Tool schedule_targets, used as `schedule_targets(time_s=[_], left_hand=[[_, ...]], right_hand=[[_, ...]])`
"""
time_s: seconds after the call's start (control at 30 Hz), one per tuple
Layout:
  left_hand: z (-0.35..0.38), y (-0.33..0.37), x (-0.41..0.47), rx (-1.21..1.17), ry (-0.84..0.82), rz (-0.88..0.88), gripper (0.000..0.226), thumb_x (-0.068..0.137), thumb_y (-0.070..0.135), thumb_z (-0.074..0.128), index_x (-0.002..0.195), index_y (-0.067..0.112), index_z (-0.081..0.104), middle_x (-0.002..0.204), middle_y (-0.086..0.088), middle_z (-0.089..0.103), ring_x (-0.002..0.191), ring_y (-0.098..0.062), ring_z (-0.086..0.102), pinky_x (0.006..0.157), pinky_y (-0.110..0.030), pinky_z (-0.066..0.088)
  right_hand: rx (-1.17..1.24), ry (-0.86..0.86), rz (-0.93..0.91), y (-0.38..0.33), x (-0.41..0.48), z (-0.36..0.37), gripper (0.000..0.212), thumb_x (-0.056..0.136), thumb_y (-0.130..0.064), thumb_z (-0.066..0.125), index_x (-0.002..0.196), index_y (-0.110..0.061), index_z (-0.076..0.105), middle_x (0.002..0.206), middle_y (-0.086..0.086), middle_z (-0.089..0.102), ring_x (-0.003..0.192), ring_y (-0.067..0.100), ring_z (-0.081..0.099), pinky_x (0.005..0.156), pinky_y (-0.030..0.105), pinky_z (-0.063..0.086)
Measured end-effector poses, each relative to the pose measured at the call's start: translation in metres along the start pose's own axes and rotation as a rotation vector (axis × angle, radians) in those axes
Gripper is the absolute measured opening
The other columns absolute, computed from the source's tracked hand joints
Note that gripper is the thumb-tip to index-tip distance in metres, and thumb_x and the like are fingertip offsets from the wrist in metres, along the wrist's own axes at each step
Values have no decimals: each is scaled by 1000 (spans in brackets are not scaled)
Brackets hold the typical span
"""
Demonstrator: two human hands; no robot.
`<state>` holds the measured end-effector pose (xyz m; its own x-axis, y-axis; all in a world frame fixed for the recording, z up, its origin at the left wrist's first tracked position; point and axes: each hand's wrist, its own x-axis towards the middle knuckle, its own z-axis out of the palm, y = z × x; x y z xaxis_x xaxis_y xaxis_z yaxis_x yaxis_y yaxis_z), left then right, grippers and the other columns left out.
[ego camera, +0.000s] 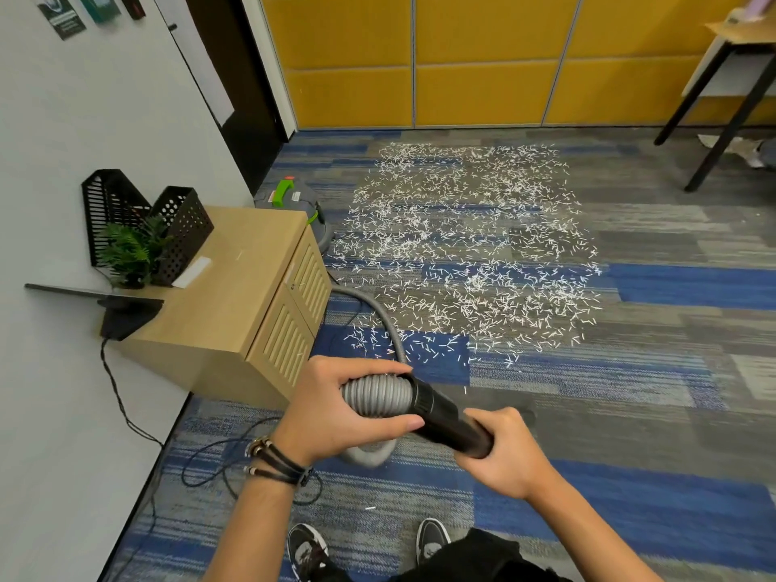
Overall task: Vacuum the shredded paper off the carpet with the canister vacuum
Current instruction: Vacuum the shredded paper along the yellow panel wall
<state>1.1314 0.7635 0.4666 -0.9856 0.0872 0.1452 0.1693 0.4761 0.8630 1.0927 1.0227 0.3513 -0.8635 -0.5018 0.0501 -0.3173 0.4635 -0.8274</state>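
White shredded paper lies scattered in a wide patch over the blue and grey carpet ahead of me. My left hand grips the grey ribbed hose where it meets the black tube. My right hand grips the black tube's other end. The hose curves back across the floor to the grey canister vacuum with a green handle, standing half hidden behind the cabinet. No floor nozzle is in sight.
A low wooden cabinet stands against the left wall with black mesh organisers and a small plant on it. A black power cord loops on the carpet near my feet. Black table legs stand at the far right. Yellow panels line the back wall.
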Motion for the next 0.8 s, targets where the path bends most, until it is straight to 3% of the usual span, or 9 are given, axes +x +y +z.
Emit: schedule_targets(time_s=[0.1,0.23,0.4,0.6,0.8], left_hand=[[-1,2,-3,23,16,17,50,63,48,94,109,34,81,98,17,80,89,-8,77,81,-28,63],[-16,12,-6,39,45,32,54,62,50,95,109,28,82,99,18,80,91,-6,77,82,-25,63],[-40,32,-7,95,79,101,59,64,66,90,111,31,80,103,19,79,92,-4,77,80,-24,63],[-69,35,-21,230,182,121,57,63,57,92,111,27,81,103,20,78,91,0,76,79,-21,62],[-93,33,-32,285,205,123,56,65,53,93,111,25,81,107,18,78,95,0,76,83,-23,62]], right_hand=[[-12,-3,-5,-2,3,2,37,66,-13,70,62,-36,42,51,-9,43,46,8,37,50,21,26],[72,9,-34,-17,9,13,33,67,-14,70,63,-35,46,52,-11,44,48,7,37,50,23,28],[171,12,-95,-40,23,26,16,68,-19,67,65,-19,52,53,-9,40,50,8,33,51,26,29],[200,-39,-140,-60,45,46,12,66,-19,66,68,-10,58,54,-8,41,49,9,35,51,25,30],[245,-77,-162,-79,69,78,14,67,-14,67,68,-6,55,56,-2,42,53,9,34,51,35,33]])
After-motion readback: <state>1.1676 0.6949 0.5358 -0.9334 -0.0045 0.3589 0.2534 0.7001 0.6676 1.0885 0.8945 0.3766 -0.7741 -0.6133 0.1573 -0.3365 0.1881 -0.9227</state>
